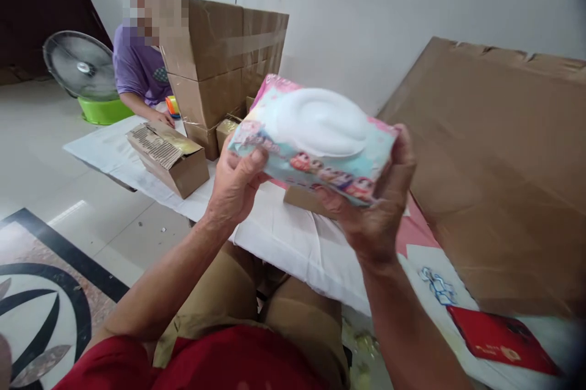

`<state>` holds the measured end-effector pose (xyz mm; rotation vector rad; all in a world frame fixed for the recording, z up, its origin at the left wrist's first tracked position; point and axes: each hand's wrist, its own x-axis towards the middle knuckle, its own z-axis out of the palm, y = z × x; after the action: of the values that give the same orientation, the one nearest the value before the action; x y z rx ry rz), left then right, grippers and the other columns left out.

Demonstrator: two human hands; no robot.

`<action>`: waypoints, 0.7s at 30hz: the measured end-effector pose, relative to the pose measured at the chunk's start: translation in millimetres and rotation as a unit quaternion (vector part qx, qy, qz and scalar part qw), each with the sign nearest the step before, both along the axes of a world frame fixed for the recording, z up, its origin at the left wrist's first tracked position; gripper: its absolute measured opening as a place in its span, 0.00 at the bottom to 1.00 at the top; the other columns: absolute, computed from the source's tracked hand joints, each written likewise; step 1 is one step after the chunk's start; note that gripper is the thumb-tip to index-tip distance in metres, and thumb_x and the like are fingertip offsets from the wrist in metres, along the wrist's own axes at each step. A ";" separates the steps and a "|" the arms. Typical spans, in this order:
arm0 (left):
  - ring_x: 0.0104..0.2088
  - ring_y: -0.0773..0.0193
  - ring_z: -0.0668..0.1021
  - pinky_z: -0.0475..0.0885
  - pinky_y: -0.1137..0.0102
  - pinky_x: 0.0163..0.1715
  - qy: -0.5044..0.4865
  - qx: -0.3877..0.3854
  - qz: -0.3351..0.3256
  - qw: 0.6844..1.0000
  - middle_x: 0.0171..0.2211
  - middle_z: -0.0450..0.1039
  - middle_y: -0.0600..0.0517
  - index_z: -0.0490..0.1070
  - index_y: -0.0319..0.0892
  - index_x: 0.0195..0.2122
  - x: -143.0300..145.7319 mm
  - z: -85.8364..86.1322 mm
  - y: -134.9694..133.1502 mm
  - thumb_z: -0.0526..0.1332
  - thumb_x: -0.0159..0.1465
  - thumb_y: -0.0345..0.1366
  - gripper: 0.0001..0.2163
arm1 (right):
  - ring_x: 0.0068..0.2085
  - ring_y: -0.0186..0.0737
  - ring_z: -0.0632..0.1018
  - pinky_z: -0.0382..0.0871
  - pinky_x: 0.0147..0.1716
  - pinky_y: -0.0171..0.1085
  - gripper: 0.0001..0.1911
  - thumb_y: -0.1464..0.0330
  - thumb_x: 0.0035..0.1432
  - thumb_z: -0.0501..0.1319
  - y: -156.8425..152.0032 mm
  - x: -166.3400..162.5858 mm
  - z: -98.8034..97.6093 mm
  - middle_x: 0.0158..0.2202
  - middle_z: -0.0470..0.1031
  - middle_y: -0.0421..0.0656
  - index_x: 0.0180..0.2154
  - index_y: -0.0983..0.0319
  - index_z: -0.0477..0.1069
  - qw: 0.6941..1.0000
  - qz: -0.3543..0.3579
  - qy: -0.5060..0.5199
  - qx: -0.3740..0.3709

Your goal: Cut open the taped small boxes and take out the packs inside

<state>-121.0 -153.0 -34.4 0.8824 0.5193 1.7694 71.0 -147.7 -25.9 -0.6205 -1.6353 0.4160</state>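
A pack of wet wipes (pixel 284 164) with a white plastic lid and a pink and pale blue printed wrapper is held up over the table. My left hand (pixel 240 179) grips its left end, thumb on the front side. Around the right end, my right hand (pixel 378 207) is closed with the thumb underneath the front edge. The pack is slightly tilted, lid facing up and toward me. Behind and below it, part of a small cardboard box (pixel 304 199) shows on the white tablecloth (pixel 274 219); the pack hides the rest.
A brown carton (pixel 183 164) lies at left, near stacked taped boxes (pixel 220 42). Across the table sits a person in purple (pixel 137 66), beside a fan (pixel 82 66). A large cardboard sheet (pixel 494 182) leans at right, behind a red packet (pixel 501 341).
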 end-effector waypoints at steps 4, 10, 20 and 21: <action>0.41 0.60 0.83 0.82 0.68 0.42 -0.086 -0.220 0.059 0.970 0.43 0.82 0.52 0.75 0.45 0.45 -23.6 -71.5 -1.4 0.81 0.47 0.44 0.26 | 0.66 0.57 0.71 0.72 0.63 0.58 0.53 0.58 0.54 0.75 18.7 -33.1 -77.0 0.70 0.62 0.50 0.73 0.51 0.50 0.994 -0.026 -0.028 -0.102; 0.32 0.61 0.81 0.82 0.62 0.36 -0.087 -0.383 0.098 0.915 0.32 0.78 0.51 0.71 0.43 0.37 -55.2 -154.8 16.7 0.76 0.53 0.35 0.15 | 0.62 0.59 0.75 0.70 0.63 0.58 0.47 0.60 0.49 0.74 57.6 -73.9 -184.9 0.63 0.72 0.56 0.67 0.61 0.63 0.963 -0.041 -0.066 -0.257; 0.62 0.52 0.73 0.69 0.59 0.59 0.026 -0.329 0.137 0.934 0.53 0.76 0.45 0.70 0.45 0.44 -73.1 -164.0 56.8 0.72 0.49 0.37 0.21 | 0.67 0.58 0.69 0.64 0.66 0.56 0.33 0.65 0.57 0.66 110.0 -92.2 -211.2 0.65 0.68 0.57 0.63 0.62 0.67 0.950 -0.083 -0.194 -0.229; 0.64 0.49 0.71 0.68 0.57 0.60 0.043 -0.329 0.138 0.933 0.57 0.74 0.43 0.69 0.45 0.46 -68.7 -167.7 51.3 0.72 0.48 0.36 0.24 | 0.65 0.58 0.71 0.64 0.66 0.56 0.28 0.66 0.58 0.64 107.3 -89.6 -214.0 0.62 0.71 0.57 0.60 0.63 0.70 0.949 -0.085 -0.199 -0.229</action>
<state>-189.7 -101.7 -202.1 0.4204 1.2559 1.6316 -18.5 -40.4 -239.9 -1.2527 -1.8565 0.5771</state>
